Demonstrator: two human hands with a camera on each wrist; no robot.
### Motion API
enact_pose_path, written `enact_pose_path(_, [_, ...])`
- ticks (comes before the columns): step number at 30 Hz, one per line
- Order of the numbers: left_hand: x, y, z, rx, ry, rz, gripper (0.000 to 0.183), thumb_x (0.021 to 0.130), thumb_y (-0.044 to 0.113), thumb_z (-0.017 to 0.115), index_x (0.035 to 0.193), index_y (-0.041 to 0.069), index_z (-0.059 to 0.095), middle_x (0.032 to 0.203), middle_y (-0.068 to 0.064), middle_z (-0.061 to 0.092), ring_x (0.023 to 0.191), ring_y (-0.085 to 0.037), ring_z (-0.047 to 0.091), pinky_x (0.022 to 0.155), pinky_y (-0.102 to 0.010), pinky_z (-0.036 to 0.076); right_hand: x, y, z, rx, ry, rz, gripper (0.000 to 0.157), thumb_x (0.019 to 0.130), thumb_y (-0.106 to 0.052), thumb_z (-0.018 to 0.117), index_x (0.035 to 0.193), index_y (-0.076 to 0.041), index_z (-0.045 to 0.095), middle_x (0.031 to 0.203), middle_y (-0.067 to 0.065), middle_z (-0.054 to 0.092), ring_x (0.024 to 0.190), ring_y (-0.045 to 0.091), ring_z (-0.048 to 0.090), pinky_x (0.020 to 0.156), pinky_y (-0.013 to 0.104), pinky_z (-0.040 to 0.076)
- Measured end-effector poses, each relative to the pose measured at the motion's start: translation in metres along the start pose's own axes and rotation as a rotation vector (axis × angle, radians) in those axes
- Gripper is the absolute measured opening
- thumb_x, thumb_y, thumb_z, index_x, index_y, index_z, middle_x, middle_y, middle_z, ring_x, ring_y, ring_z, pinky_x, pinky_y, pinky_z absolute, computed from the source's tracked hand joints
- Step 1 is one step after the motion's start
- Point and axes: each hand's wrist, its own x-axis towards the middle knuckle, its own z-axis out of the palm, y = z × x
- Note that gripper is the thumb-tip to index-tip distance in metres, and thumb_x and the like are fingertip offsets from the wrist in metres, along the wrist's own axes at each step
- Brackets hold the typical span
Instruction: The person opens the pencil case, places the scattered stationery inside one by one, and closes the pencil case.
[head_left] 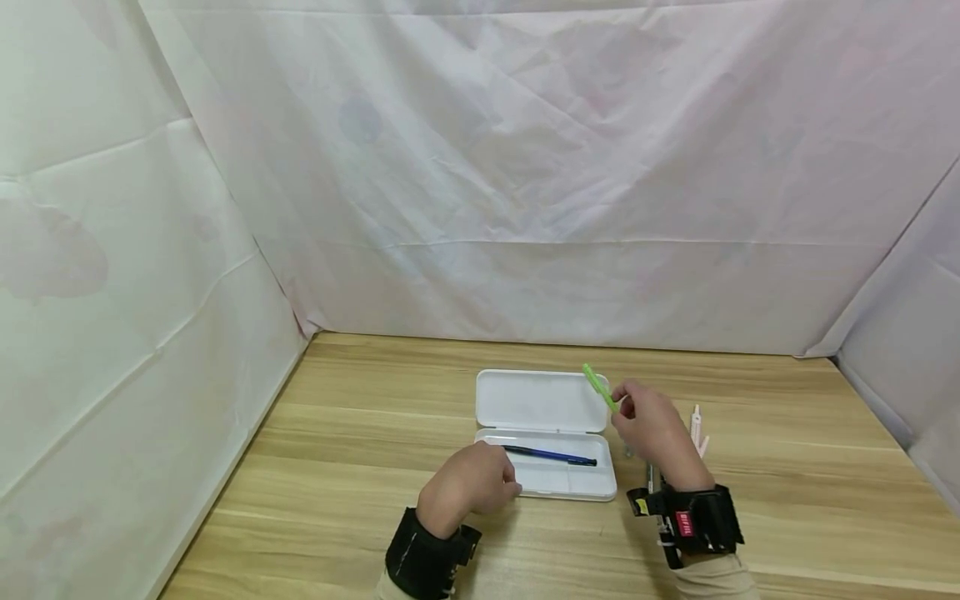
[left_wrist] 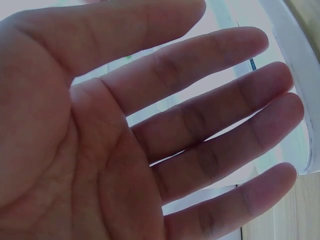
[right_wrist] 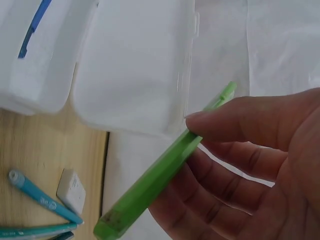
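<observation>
My right hand [head_left: 651, 425] pinches a bright green pen [head_left: 600, 387] between thumb and fingers, raised over the right end of the open lid in the head view. In the right wrist view the pen [right_wrist: 155, 185] slants across the fingers [right_wrist: 245, 162]. A white pencil case [head_left: 543, 483] lies open on the table, lid folded back. Inside its tray is a dark blue pen [head_left: 555, 454]. My left hand [head_left: 471, 479] is at the tray's left end, overlapping the blue pen's near end. Its fingers [left_wrist: 215, 120] are extended and loosely spread, holding nothing.
Right of the case, partly behind my right hand, lie a pale pink item [head_left: 696, 425], teal pens [right_wrist: 45, 200] and a white eraser [right_wrist: 71, 191]. White cloth [head_left: 525, 183] hangs along the table's back and sides.
</observation>
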Motion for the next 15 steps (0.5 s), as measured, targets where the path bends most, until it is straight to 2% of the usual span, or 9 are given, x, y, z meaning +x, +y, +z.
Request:
enact_pose_path(8, [0.0,0.0,-0.001,-0.006,-0.014,-0.02,0.023,0.09,0.019,0.068,0.07,0.011,0.075,0.052,0.01,0.042,0.048,-0.007,0.037,0.048,-0.023,0.03,0.001,-0.017,0.015,-0.042,-0.01,-0.104,0.018,0.09,-0.003,0.065,0.108,-0.002,0.063,0.083,0.006,0.063,0.069,0.017,0.054,0.059,0.03,0.046])
enact_pose_path(15, [0.0,0.0,-0.001,-0.016,-0.022,-0.017,0.024,0.09,0.017,0.068,0.067,0.009,0.074,0.05,0.01,0.039,0.047,-0.007,0.035,0.047,-0.022,0.029,0.0,-0.031,0.029,-0.048,-0.04,-0.125,0.017,0.09,-0.005,0.067,0.107,-0.006,0.064,0.081,0.002,0.06,0.065,0.015,0.051,0.055,0.029,0.043])
